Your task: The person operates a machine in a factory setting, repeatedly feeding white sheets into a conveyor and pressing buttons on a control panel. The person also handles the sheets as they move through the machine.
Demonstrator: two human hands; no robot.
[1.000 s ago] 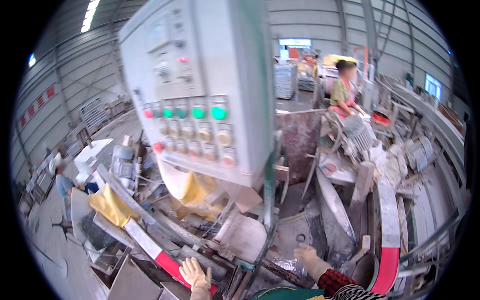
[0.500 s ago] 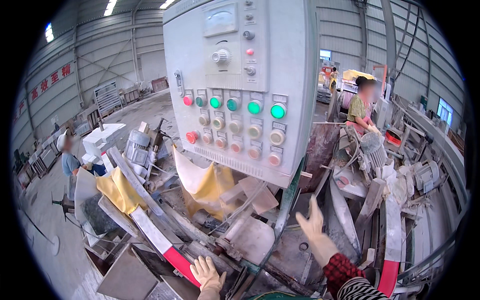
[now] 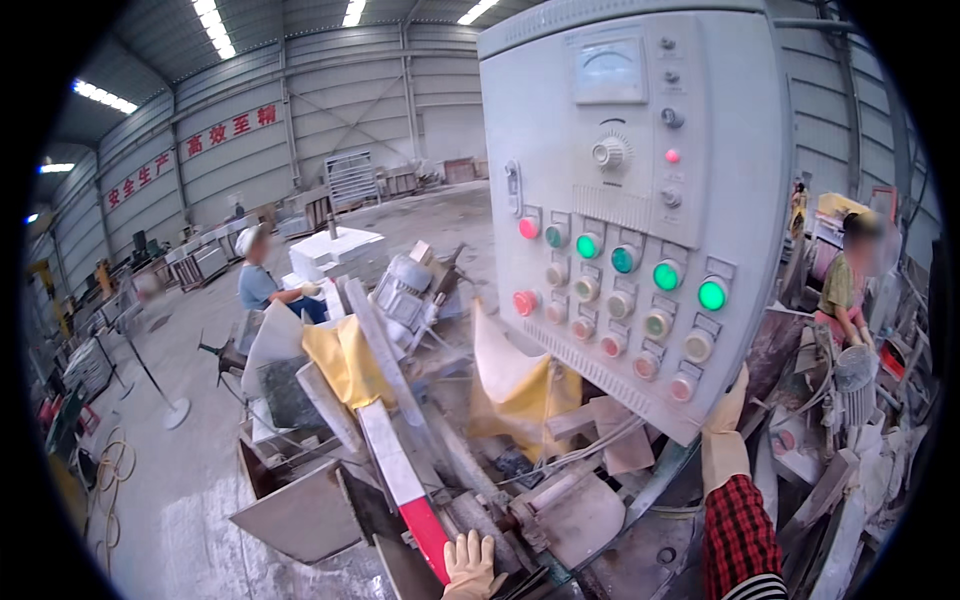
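My left hand (image 3: 472, 568), in a cream glove, lies with fingers spread at the lower end of a red-and-white painted bar (image 3: 425, 535). My right hand (image 3: 727, 440), also gloved and below a red-and-black checked sleeve, reaches up to the lower right edge of a grey control cabinet (image 3: 630, 250). Its visible fingers are stretched along that edge; I cannot tell whether they touch it. The cabinet carries a dial gauge (image 3: 610, 68), a round knob (image 3: 610, 152) and rows of buttons, several lit green. A red mushroom button (image 3: 525, 303) sits at its lower left.
Yellow-and-white sheeting (image 3: 525, 390) hangs under the cabinet among machine parts. A flat slab (image 3: 300, 512) leans at lower left. One seated person (image 3: 265, 275) is at the left; another person (image 3: 843, 290) works at the right beside a motor (image 3: 855, 380).
The view has swung left, so the cabinet sits farther right. My right hand has moved up to the cabinet's lower right edge. My left hand stays by the painted bar.
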